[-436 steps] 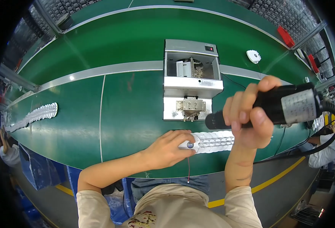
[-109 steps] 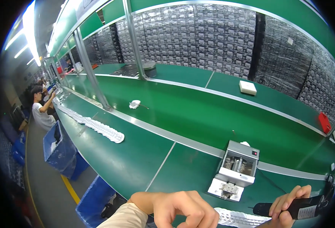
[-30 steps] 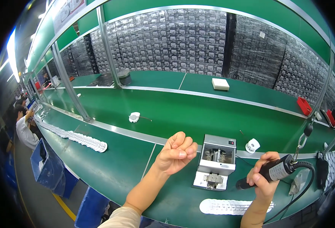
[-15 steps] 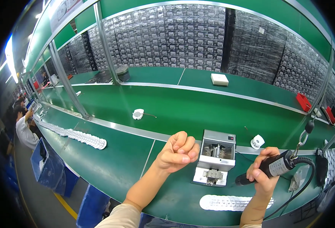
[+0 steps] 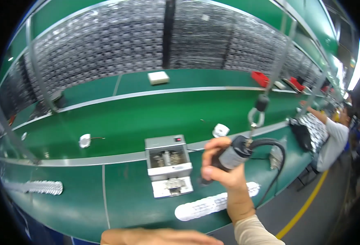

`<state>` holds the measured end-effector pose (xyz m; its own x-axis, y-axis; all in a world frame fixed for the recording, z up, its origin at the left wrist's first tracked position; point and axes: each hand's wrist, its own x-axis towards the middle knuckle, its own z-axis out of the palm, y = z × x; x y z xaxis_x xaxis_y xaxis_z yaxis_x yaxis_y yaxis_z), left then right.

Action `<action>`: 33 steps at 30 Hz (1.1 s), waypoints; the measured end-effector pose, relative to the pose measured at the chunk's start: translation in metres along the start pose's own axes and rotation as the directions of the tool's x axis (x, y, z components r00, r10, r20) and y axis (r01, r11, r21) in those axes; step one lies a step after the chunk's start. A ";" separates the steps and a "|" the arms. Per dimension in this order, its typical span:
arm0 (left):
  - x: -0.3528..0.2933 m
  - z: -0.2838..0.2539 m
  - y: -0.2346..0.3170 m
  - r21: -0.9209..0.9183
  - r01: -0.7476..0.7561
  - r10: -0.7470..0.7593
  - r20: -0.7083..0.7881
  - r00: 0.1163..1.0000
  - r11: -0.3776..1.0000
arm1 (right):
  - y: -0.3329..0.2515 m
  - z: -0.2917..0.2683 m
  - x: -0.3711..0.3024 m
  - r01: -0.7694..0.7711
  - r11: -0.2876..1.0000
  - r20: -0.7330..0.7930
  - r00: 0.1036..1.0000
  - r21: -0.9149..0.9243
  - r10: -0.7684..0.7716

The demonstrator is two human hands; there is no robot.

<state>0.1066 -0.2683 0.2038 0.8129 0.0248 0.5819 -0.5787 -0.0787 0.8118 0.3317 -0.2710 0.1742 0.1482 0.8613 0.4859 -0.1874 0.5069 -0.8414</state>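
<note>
Right hand (image 5: 230, 176) grasps the driver (image 5: 232, 156); below it in frame, the white row (image 5: 204, 207) slants up rightward. Left hand (image 5: 159, 237), bottom edge, has unclear grip.

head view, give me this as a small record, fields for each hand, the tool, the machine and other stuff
right hand: wrapped around black corded tool
left hand: at the lower edge, partly cut off, grip unclear
tool: held above the green bench, metal hook at its upper end
machine: grey metal box, left of the tool
row of overlapping white parts: on the bench, partly behind the right forearm
shelf: red bin, white block
</note>
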 end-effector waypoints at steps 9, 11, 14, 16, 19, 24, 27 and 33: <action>-0.007 -0.005 -0.007 -0.225 0.004 0.038 0.182 0.983 0.974 | 0.001 0.003 0.001 -0.048 0.999 0.038 0.998 -0.010 0.048; -0.008 0.000 -0.009 -0.233 -0.006 0.046 0.170 0.984 0.973 | 0.000 0.004 0.000 -0.044 0.999 0.038 0.998 0.004 0.044; -0.001 0.001 -0.022 -0.285 -0.031 0.077 0.152 0.985 0.958 | -0.004 -0.006 -0.004 -0.006 1.000 0.000 1.000 -0.021 0.006; 0.001 -0.004 -0.020 -0.314 -0.042 0.092 0.144 0.985 0.949 | -0.002 -0.005 -0.004 -0.019 1.000 0.016 1.000 0.002 0.019; -0.003 -0.011 -0.014 -0.203 0.002 0.029 0.153 0.988 0.979 | 0.000 0.001 0.000 -0.039 0.999 0.037 0.999 -0.011 0.039; -0.004 -0.009 -0.016 -0.214 -0.001 0.031 0.140 0.990 0.977 | 0.001 0.000 -0.003 -0.032 1.000 0.034 0.999 0.001 0.032; -0.004 -0.003 -0.009 -0.236 -0.009 0.042 0.136 0.990 0.972 | -0.004 0.004 -0.004 -0.042 0.999 0.016 0.999 0.004 0.042; -0.010 -0.024 -0.004 -0.170 -0.066 0.107 0.242 0.964 0.983 | 0.005 0.000 0.000 -0.091 0.995 0.012 0.996 0.050 0.091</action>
<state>0.0992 -0.2447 0.1957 0.7381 -0.2252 0.6360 -0.6340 0.0909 0.7680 0.3304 -0.2686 0.1699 0.1194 0.9041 0.4103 -0.2487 0.4274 -0.8692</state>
